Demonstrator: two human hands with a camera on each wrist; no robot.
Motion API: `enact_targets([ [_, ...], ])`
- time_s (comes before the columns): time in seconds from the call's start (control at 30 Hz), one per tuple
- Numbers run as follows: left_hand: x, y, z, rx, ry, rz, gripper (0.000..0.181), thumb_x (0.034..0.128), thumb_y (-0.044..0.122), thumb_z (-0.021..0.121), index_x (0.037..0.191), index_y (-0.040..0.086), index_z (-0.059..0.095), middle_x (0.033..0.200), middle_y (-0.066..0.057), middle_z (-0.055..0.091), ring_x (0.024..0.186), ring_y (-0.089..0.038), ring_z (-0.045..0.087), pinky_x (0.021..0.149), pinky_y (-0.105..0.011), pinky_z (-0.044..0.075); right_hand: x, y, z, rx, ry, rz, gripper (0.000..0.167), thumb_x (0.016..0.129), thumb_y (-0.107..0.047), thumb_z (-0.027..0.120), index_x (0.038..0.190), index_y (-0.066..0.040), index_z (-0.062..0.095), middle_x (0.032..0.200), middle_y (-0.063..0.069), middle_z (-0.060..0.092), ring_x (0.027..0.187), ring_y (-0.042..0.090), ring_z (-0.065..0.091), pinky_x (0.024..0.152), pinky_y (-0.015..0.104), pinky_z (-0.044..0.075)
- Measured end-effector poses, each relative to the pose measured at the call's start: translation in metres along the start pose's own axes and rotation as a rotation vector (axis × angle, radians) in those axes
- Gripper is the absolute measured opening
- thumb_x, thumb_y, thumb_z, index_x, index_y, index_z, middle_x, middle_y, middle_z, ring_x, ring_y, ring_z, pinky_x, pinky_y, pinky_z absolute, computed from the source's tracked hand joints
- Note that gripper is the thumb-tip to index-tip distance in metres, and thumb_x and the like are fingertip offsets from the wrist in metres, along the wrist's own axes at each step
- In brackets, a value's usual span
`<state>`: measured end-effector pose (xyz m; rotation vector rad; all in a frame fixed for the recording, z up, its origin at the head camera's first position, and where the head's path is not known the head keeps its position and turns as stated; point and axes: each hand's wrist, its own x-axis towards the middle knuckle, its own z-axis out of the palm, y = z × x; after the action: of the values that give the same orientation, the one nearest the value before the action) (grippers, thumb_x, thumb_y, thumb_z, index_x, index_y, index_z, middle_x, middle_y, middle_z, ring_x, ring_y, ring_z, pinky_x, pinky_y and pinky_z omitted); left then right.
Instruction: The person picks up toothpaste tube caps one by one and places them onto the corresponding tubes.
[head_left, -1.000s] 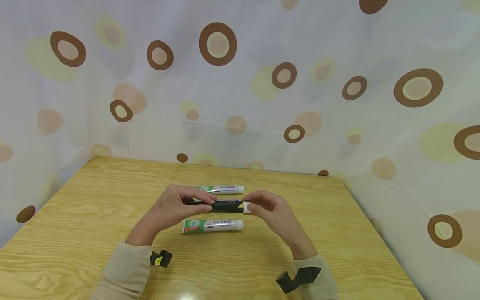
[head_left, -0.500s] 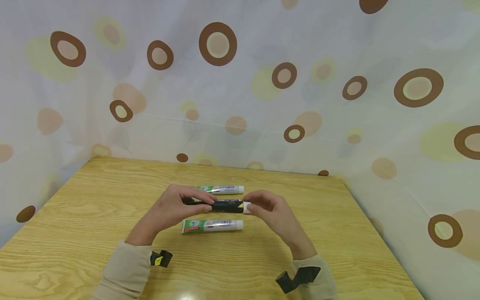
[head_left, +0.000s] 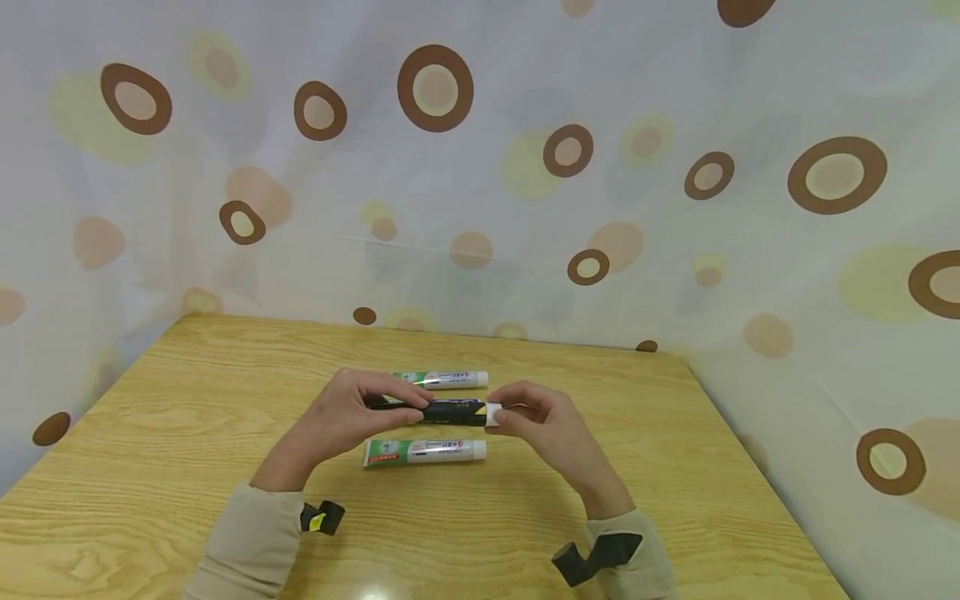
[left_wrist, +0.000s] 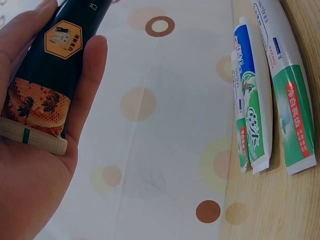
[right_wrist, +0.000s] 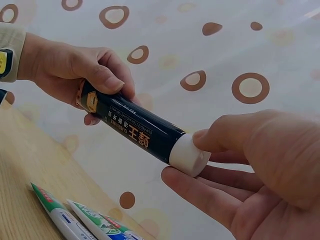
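Observation:
A black toothpaste tube (head_left: 454,413) is held level above the table, between both hands. My left hand (head_left: 341,421) grips its flat tail end, thumb on the near side and fingers on the far side. In the left wrist view the tube (left_wrist: 55,65) shows a honeycomb print near its crimped end. At the other end, my right hand (head_left: 553,435) pinches the white cap (right_wrist: 189,155) between thumb and fingers. The cap is on the tube. A green and white toothpaste tube (head_left: 424,452) lies on the table nearer to me.
Another green and white tube (head_left: 453,380) lies farther back, partly behind my left hand. Between them lies a blue, green and white tube (left_wrist: 254,100), mostly hidden by the black one in the head view. Patterned cloth (head_left: 480,183) encloses the wooden table (head_left: 187,417).
My right thumb and fingers have shifted slightly on the white cap. My left hand, the black toothpaste tube and the tubes on the table stay where they were.

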<state>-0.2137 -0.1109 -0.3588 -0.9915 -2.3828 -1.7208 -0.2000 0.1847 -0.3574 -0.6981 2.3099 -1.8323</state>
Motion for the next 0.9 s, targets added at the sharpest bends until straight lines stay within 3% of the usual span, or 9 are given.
enact_targets([
  [0.27, 0.0007, -0.0026, 0.0014, 0.003, -0.005, 0.014, 0.014, 0.085, 0.022, 0.079, 0.099, 0.02, 0.08, 0.108, -0.001, 0.076, 0.095, -0.013, 0.072, 0.069, -0.029, 0.059, -0.0002, -0.0017, 0.0016, -0.01, 0.01, 0.02, 0.025, 0.098, -0.02, 0.064, 0.118, -0.005, 0.065, 0.115, 0.018, 0.065, 0.1, 0.024, 0.072, 0.087, 0.039, 0.058],
  [0.43, 0.0008, -0.0019, 0.0018, -0.008, -0.01, 0.005, 0.014, 0.0852, 0.022, 0.079, 0.099, 0.02, 0.08, 0.108, -0.002, 0.076, 0.094, -0.017, 0.073, 0.069, -0.029, 0.059, -0.0013, -0.0025, 0.0011, -0.087, 0.037, 0.025, 0.024, 0.097, -0.022, 0.066, 0.117, -0.01, 0.067, 0.114, 0.012, 0.067, 0.099, 0.021, 0.07, 0.088, 0.032, 0.057],
  [0.77, 0.0011, 0.0001, 0.0031, 0.046, -0.04, 0.017, 0.017, 0.0847, 0.021, 0.079, 0.101, 0.023, 0.079, 0.11, 0.001, 0.075, 0.098, -0.009, 0.07, 0.07, -0.027, 0.057, 0.0011, 0.0004, 0.0045, -0.16, 0.105, 0.02, 0.018, 0.096, -0.017, 0.066, 0.112, -0.008, 0.068, 0.108, 0.012, 0.069, 0.093, 0.019, 0.071, 0.085, 0.032, 0.057],
  [0.9, 0.0011, -0.001, 0.0034, 0.064, -0.039, 0.03, 0.017, 0.085, 0.019, 0.079, 0.102, 0.023, 0.079, 0.111, 0.0, 0.075, 0.097, -0.008, 0.07, 0.07, -0.027, 0.058, 0.0021, 0.0004, 0.007, -0.145, 0.142, 0.066, 0.014, 0.096, -0.014, 0.065, 0.109, -0.009, 0.069, 0.104, 0.011, 0.069, 0.09, 0.02, 0.072, 0.083, 0.031, 0.058],
])
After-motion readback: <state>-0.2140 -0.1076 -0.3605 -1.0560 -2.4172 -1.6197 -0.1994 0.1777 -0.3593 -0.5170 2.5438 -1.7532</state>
